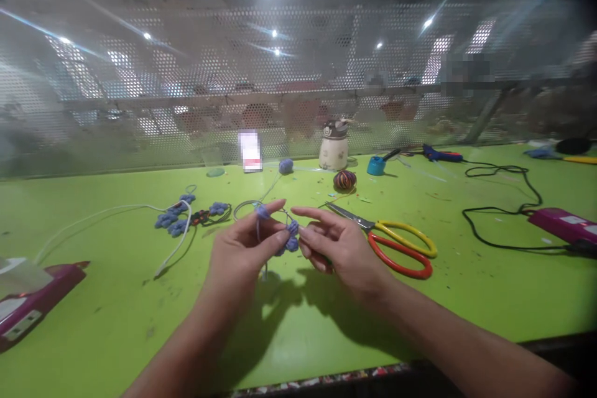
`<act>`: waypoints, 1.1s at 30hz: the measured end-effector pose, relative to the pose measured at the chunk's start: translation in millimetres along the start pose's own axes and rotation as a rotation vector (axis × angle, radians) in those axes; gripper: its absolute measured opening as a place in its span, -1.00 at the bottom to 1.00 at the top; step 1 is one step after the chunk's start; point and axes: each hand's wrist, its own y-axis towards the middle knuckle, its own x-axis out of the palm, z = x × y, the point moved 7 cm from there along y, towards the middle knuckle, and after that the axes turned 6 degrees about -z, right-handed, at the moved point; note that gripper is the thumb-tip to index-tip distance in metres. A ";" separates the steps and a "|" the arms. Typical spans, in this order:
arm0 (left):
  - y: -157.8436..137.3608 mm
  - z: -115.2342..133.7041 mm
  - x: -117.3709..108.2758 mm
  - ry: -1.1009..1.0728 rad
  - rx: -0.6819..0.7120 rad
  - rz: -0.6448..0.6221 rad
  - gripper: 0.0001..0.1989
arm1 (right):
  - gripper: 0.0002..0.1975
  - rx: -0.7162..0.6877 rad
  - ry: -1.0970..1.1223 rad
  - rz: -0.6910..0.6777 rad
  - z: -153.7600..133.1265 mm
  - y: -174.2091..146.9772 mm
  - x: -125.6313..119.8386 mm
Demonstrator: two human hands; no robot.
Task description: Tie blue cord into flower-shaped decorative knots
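Observation:
My left hand (249, 242) is closed on a small purple crochet piece (290, 239), its thumb pressing the near side. Purple yarn (262, 212) wraps over the left index finger, and a strand leads back to a small purple yarn ball (286, 166). At the piece's right edge, my right hand (333, 239) pinches it with the thumb and curled fingers, while the index finger stretches toward the left one. A thin grey loop (239, 206) shows behind the left fingers. Whether a hook sits in the right hand is hidden.
Scissors (396, 236) lie right of my hands. Purple crochet flowers (172, 219) and a white cable (184, 239) are at left. Behind stand a multicoloured yarn ball (344, 180), a bottle (334, 148), a blue pot (375, 165) and a glue gun (443, 154). Power strips (562, 224) flank the green table.

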 end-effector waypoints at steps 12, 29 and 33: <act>-4.8 8.6 -0.7 -0.238 -0.111 -0.039 -0.64 | -0.71 -0.673 -0.890 0.005 -49.0 -18.6 2.5; -8.7 11.8 -4.2 -0.239 -0.124 -0.030 -0.75 | -0.73 -0.892 -1.077 -0.126 -63.8 -29.1 6.7; -8.4 10.5 -5.6 -0.256 -0.133 -0.019 -0.77 | -0.76 -0.872 -1.066 -0.129 -63.9 -28.9 6.0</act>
